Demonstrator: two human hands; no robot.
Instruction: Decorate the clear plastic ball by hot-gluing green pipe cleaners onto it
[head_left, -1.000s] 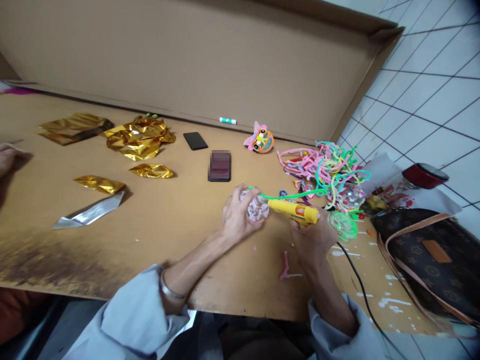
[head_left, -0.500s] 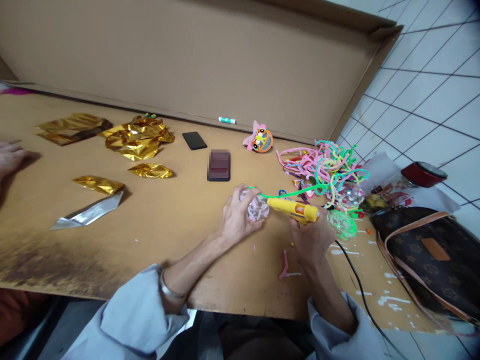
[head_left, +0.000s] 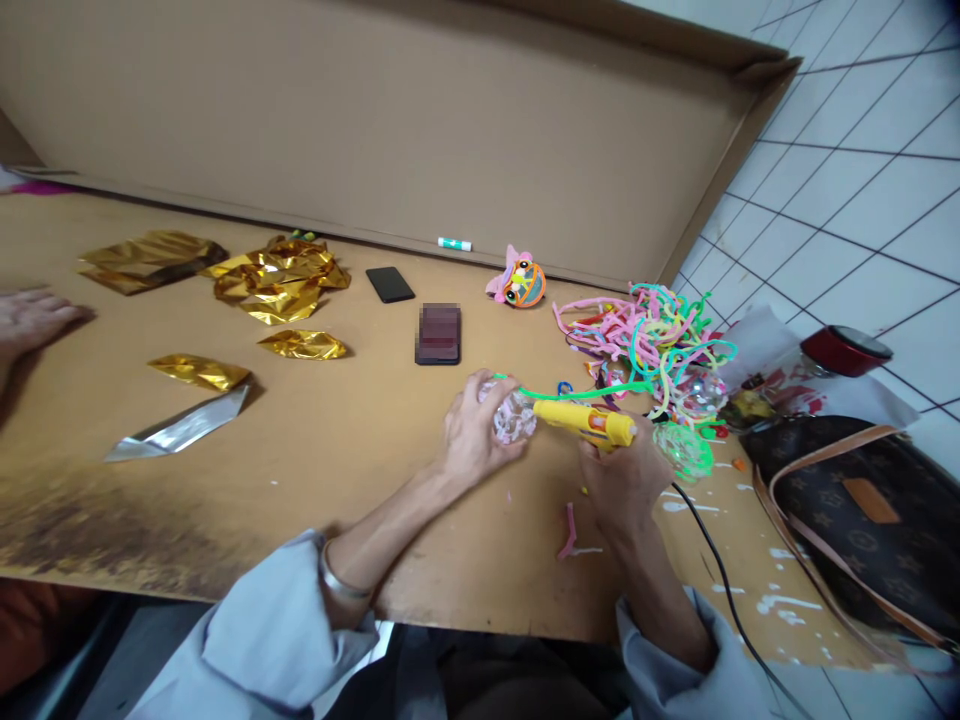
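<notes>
My left hand [head_left: 472, 430] is wrapped round a clear ball [head_left: 514, 417] with pink pieces on it, just above the table. In my right hand [head_left: 626, 470] is a yellow glue gun [head_left: 585, 420], its nozzle pointing left at the ball's right side and close to it. A green fuzzy strip [head_left: 585, 393] runs from the top of the ball towards a pile of coloured strips [head_left: 645, 335]. Near my right hand lies a green-covered clear ball [head_left: 684, 450]. A black cord [head_left: 712, 550] trails from the glue gun.
Gold foil [head_left: 277, 280], a silver strip [head_left: 184, 425], a phone [head_left: 390, 284], a dark wallet-like item [head_left: 439, 335], a glue stick [head_left: 454, 244] and a decorated ball [head_left: 523, 280] lie on the table [head_left: 337, 520]. A brown handbag [head_left: 847, 510] sits right. Another person's hand [head_left: 37, 320] rests left.
The other person's hand at the left has moved further into view. The green strip sags slightly lower. My hands keep nearly the same position and hold.
</notes>
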